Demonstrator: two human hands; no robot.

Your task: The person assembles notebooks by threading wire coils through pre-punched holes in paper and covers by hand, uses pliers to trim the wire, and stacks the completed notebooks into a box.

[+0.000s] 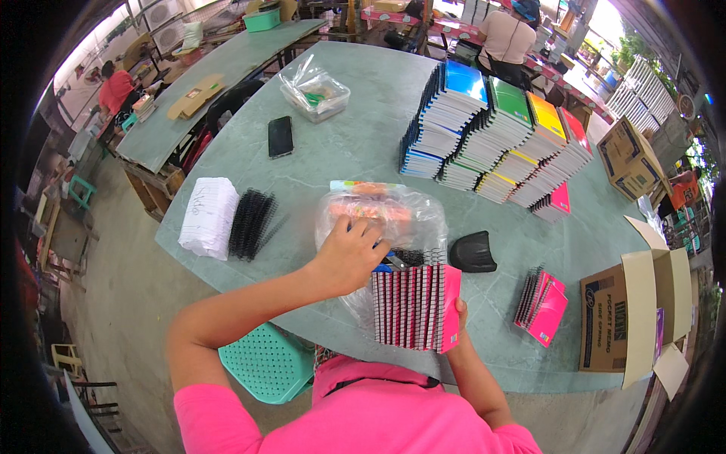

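- The stack of pink notebooks (408, 309) is at the near side of the table (340, 151), in front of the person's body, with the wire spines in rows facing up and a pink cover (451, 303) on the right.
- The right hand (463, 325) holds the stack at its right side; a digit shows bent against the cover's edge, but the other fingers are hidden, so I cannot tell how they are spread.
- The left hand (352, 257) is above the clear plastic bag (423, 216), just left of the blue-handled scissors (383, 268). Its fingers are bent and slightly apart; I cannot tell whether the tips pinch anything.
- One notebook should feel light and a bit bendy; the whole stack is probably fairly heavy and firm when squeezed together.
- The cover looks smooth, so the books may slide against each other or fan apart under a loose grip.
- The wire spines look like the fragile part: pressing hard there could bend the loops or hook neighbouring coils.
- The better hold is likely a palm on each outer cover, pressing inward, with fingers underneath for weight.
- The bag looks thin, soft and slippery, best taken by a gathered fold.
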